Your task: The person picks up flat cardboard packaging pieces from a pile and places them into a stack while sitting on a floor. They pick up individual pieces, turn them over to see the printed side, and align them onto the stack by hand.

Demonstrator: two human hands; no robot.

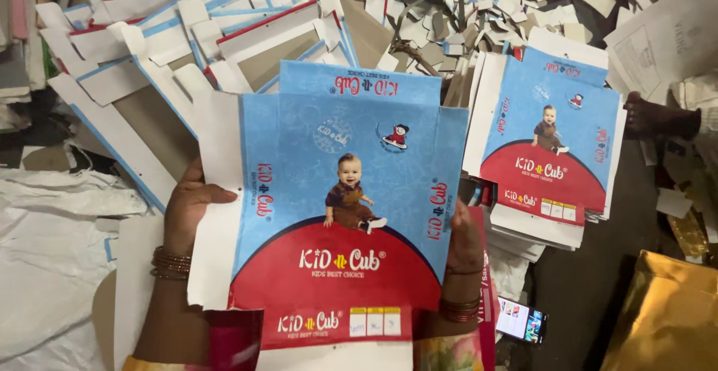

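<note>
I see the left hand [191, 206] clamped on the left white flap of a flat, unfolded blue-and-red carton blank [336, 206], thumb lying over the front face. The right hand [464, 247] grips the blank's right edge, its fingers mostly hidden behind the card. Both hands hold the blank up flat, facing the camera, above the floor. To its right, near the floor's right edge, I note a stack of matching blanks [546, 161], printed side up. Behind the held blank lie more blanks turned reverse side up [224, 34], and beyond them a heap of cardboard offcuts [486, 12]. A phone [521, 321] lies just below the stack, and a gold foil sheet [666, 311] occupies the lower right corner. No closed containers are visible; every carton is flat.
</note>
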